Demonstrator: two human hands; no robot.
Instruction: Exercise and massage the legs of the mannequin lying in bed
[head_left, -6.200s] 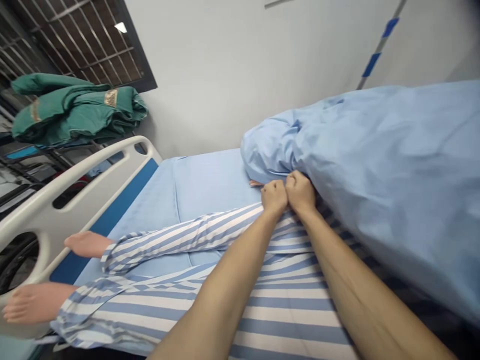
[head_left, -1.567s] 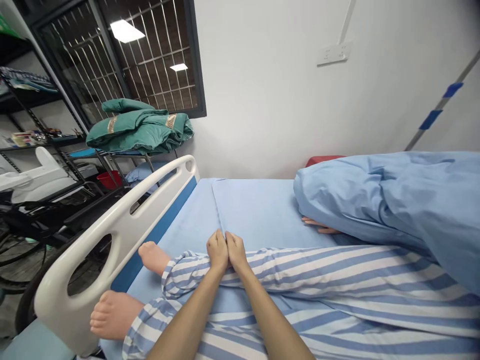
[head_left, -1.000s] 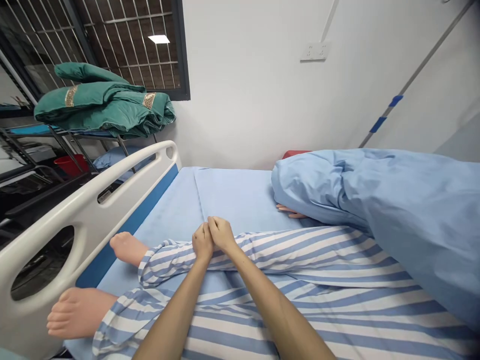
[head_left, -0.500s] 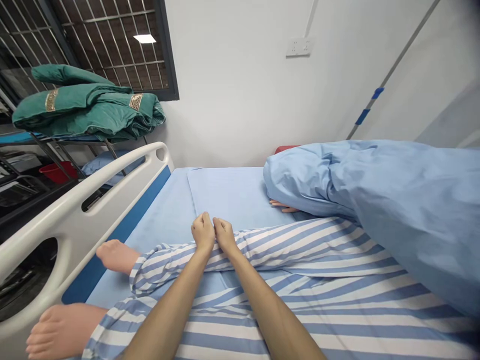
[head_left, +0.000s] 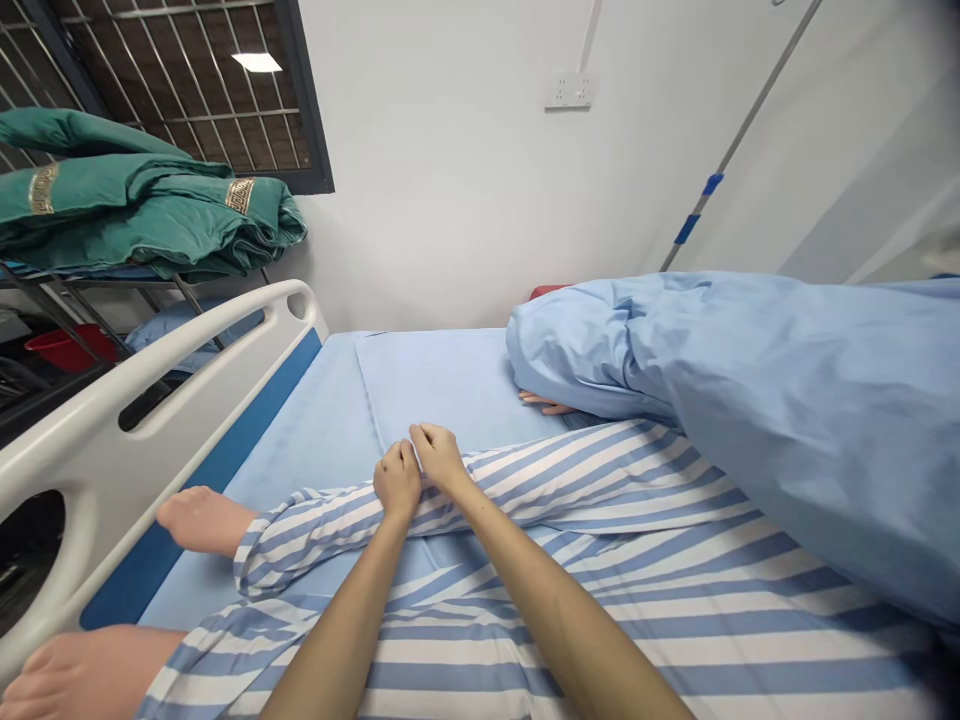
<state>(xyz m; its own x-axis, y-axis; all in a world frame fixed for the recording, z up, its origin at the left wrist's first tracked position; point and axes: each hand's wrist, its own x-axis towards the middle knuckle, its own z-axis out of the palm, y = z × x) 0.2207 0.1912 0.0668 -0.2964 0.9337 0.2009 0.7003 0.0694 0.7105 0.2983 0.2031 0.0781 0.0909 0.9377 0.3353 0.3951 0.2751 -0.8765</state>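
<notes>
White wall point(head_left: 427, 200) and a barred window point(head_left: 202, 100) back the head view, with a bundled green quilt point(head_left: 150, 205) on a rack point(head_left: 187, 292) beyond the bed's white-and-blue footboard point(head_left: 202, 400). Across the light-blue sheet point(head_left: 442, 380) stretch striped pajama trousers point(head_left: 637, 600), a bare foot point(head_left: 206, 520) at each cuff, their upper end under a rumpled blue quilt point(head_left: 750, 350) at right. Left hand point(head_left: 397, 475) and right hand point(head_left: 439, 458) sit side by side over the farther trouser leg point(head_left: 315, 530), fingers curled in together; whether they pinch any cloth cannot be told.

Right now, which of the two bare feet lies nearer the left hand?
The foot nearer the wall; the other foot, at lower left, lies farther from the left hand.
</notes>
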